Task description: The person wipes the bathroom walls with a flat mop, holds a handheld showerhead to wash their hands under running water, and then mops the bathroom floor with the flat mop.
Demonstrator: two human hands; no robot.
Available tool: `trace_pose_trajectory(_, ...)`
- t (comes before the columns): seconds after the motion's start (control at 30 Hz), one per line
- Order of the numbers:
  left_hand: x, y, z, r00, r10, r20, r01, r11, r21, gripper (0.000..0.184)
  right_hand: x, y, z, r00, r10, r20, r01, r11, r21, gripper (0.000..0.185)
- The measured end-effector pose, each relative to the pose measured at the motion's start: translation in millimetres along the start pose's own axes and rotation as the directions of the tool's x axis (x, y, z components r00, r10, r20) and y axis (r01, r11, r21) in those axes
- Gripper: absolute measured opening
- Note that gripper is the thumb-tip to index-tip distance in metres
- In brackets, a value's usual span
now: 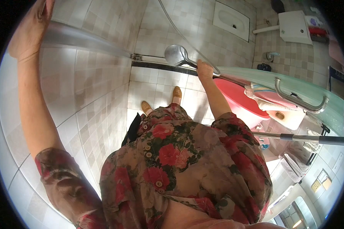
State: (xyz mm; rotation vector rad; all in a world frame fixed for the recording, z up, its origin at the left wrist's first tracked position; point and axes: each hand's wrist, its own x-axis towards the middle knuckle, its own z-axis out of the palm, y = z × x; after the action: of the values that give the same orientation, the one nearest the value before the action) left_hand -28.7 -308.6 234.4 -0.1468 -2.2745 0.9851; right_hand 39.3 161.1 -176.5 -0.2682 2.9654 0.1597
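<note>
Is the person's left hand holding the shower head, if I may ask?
No, the right hand grips the shower head, while the left hand is well apart from it.

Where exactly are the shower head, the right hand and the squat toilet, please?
Shower head [175,55]: head view, on its round silver disc.
Right hand [205,69]: head view, on its middle.
Squat toilet [229,17]: head view, inside its white bowl.

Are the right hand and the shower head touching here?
Touching: the head view shows the right hand closed around the shower head at its handle.
</note>
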Motion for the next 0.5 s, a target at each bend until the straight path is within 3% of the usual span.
trace_pose_trajectory(0.03,0,0,1,1.0,0.003,-0.001,-0.003,1.0,0.001,0.028,0,1,1,1.0,0.001,0.0,-0.001,1.0,0.003,0.006)
trace_pose_trajectory(0.1,0,-3,10,0.979,0.0,-0.202,-0.005,1.0,-0.026,0.027,0,6,3,1.0,0.018,0.003,-0.018,0.999,0.044,0.009)
trace_pose_trajectory(0.13,2,-9,18,0.979,0.0,-0.206,-0.006,1.0,-0.028,0.027,0,8,3,1.0,0.022,0.002,-0.022,0.999,0.044,0.009)
trace_pose_trajectory(0.2,6,-24,35,0.959,0.176,-0.224,-0.227,0.947,-0.228,0.022,3,13,2,0.999,0.031,-0.007,-0.031,0.999,0.036,0.016)
trace_pose_trajectory(0.23,7,-24,32,0.958,0.176,-0.227,-0.228,0.947,-0.227,0.022,4,13,-1,0.999,0.033,-0.009,-0.033,0.999,0.036,0.016)
trace_pose_trajectory(0.3,7,-24,23,0.982,0.166,-0.087,-0.174,0.981,-0.084,0.02,8,17,-9,0.999,0.047,0.01,-0.047,0.998,0.047,0.024)
trace_pose_trajectory(0.43,9,-21,21,0.986,0.126,-0.107,-0.138,0.983,-0.117,0.021,14,25,-11,0.997,0.068,0.024,-0.07,0.993,0.095,0.03)
trace_pose_trajectory(0.5,12,-25,20,0.956,0.231,-0.179,-0.239,0.971,-0.022,0.031,17,30,-13,0.998,0.057,0.007,-0.058,0.992,0.113,0.032)
